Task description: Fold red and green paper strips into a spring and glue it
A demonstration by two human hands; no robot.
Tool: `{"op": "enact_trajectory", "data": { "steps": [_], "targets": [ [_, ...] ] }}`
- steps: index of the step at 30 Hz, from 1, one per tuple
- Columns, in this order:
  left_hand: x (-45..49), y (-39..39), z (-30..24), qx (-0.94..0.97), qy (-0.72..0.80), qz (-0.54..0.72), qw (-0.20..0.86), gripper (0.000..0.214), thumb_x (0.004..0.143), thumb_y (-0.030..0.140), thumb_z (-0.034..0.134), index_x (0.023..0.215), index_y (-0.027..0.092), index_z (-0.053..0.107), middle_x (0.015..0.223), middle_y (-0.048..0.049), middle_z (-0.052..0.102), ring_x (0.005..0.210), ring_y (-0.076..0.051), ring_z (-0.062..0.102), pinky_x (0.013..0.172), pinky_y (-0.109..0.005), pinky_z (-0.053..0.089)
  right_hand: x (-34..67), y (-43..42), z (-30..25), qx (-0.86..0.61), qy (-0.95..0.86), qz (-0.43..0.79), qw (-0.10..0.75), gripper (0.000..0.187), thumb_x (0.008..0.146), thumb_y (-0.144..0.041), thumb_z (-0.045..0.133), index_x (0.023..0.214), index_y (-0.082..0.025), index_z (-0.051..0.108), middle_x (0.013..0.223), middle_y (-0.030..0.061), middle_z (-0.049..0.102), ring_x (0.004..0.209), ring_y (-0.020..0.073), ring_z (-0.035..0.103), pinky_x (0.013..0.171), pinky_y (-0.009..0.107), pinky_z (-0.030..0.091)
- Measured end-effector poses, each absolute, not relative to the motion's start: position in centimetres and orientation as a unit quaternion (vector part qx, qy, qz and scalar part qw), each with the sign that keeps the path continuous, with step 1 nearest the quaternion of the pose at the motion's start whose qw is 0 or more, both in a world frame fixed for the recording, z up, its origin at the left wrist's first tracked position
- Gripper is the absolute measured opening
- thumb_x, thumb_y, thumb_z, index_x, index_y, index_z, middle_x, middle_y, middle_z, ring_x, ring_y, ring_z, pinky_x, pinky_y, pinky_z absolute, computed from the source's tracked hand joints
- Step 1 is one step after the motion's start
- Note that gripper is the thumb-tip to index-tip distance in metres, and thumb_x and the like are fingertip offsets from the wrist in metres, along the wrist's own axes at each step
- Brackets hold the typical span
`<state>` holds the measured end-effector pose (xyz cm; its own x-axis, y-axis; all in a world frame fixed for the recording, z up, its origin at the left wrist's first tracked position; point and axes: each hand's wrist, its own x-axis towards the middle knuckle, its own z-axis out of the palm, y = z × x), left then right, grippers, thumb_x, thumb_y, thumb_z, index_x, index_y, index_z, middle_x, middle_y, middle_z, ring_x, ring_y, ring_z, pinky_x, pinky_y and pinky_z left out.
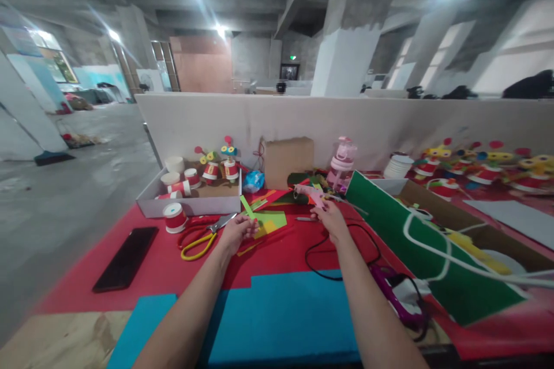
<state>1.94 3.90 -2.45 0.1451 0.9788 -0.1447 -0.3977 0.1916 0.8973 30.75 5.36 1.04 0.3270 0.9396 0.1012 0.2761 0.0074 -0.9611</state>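
My left hand (238, 230) pinches a narrow green paper strip (247, 206) that sticks up from its fingers, above green and yellow paper sheets (272, 222) on the red table cover (164, 259). My right hand (331, 220) is closed round a pink glue gun (309, 192), whose black cord (322, 253) loops over the table toward me. The two hands are a short way apart, near the table's middle.
Yellow-handled scissors (203, 239) and a red-banded paper cup (175, 217) lie left of my hand. A black phone (126, 258) sits further left. A white tray (190, 204) holds decorated cups. A green-faced cardboard box (415, 242) with white cord stands right. Blue foam sheets (277, 317) lie near me.
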Motion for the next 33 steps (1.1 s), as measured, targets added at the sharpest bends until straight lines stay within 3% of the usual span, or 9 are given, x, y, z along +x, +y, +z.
{"op": "enact_trajectory", "data": {
  "steps": [2,4,8,13,17,21,29,33],
  "targets": [
    [1.7,3.9,-2.5,0.360,0.405,0.514,0.665,0.029,0.064,0.022,0.076,0.079,0.014,0.052,0.070,-0.0078,0.069,0.059,-0.015,0.066,0.053,-0.022,0.051,29.5,4.1,1.4,-0.538,-0.458,0.444,0.551,0.022,0.066,-0.023,0.062,0.086,-0.016,0.057,0.055,-0.0032,0.058,0.050,0.0116,0.058,0.056,0.024,0.051],
    [1.6,4.0,-2.5,0.354,0.410,0.510,0.668,0.027,0.066,0.020,0.075,0.079,0.013,0.052,0.069,-0.0079,0.069,0.059,-0.015,0.067,0.055,-0.023,0.053,28.4,2.9,1.7,-0.498,-0.432,0.513,0.550,0.017,0.068,-0.029,0.063,0.077,-0.016,0.056,0.054,-0.0027,0.057,0.049,0.0107,0.058,0.052,0.021,0.049],
    [1.5,3.9,-2.4,0.345,0.418,0.503,0.673,0.025,0.067,0.017,0.074,0.079,0.013,0.052,0.070,-0.0090,0.070,0.061,-0.016,0.068,0.057,-0.024,0.055,26.8,1.6,2.0,-0.477,-0.369,0.539,0.588,0.026,0.075,-0.043,0.058,0.077,-0.018,0.053,0.057,-0.0004,0.059,0.052,0.0128,0.061,0.040,0.018,0.043],
    [1.6,3.8,-2.3,0.343,0.417,0.500,0.677,0.025,0.067,0.014,0.074,0.079,0.012,0.052,0.073,-0.0102,0.071,0.062,-0.017,0.069,0.057,-0.024,0.055,26.0,0.9,1.8,-0.458,-0.371,0.550,0.592,0.029,0.071,-0.039,0.066,0.085,-0.020,0.050,0.054,-0.0034,0.059,0.046,0.0113,0.056,0.040,0.018,0.042],
    [1.7,3.8,-2.1,0.337,0.430,0.506,0.668,0.020,0.070,0.012,0.070,0.079,0.012,0.052,0.070,-0.0089,0.070,0.059,-0.016,0.068,0.057,-0.024,0.055,25.5,-0.3,1.6,-0.441,-0.457,0.523,0.568,0.041,0.071,-0.048,0.066,0.094,-0.019,0.047,0.048,-0.0060,0.055,0.038,0.0091,0.045,0.036,0.017,0.032],
    [1.8,3.7,-1.9,0.334,0.435,0.500,0.670,0.020,0.069,0.012,0.071,0.077,0.012,0.052,0.067,-0.0075,0.070,0.058,-0.016,0.068,0.056,-0.024,0.054,24.6,-2.0,1.1,-0.474,-0.551,0.450,0.519,0.046,0.075,-0.053,0.060,0.099,-0.016,0.051,0.046,-0.0052,0.053,0.038,0.0099,0.043,0.037,0.019,0.033],
    [1.8,3.8,-2.1,0.346,0.431,0.492,0.673,0.022,0.068,0.013,0.073,0.079,0.012,0.053,0.071,-0.0096,0.071,0.062,-0.017,0.069,0.058,-0.024,0.055,23.4,-3.7,0.3,-0.530,-0.678,0.254,0.442,0.050,0.084,-0.048,0.048,0.121,-0.014,0.053,0.067,0.0040,0.067,0.056,0.0185,0.062,0.054,0.025,0.047],
    [1.8,3.8,-2.2,0.341,0.430,0.494,0.674,0.025,0.067,0.013,0.074,0.079,0.012,0.053,0.068,-0.0084,0.070,0.063,-0.018,0.069,0.059,-0.026,0.056,23.0,-3.8,0.2,-0.530,-0.698,0.205,0.435,0.048,0.085,-0.045,0.049,0.123,-0.016,0.053,0.093,0.0117,0.070,0.083,0.0247,0.068,0.066,0.028,0.051]
  ]
}}
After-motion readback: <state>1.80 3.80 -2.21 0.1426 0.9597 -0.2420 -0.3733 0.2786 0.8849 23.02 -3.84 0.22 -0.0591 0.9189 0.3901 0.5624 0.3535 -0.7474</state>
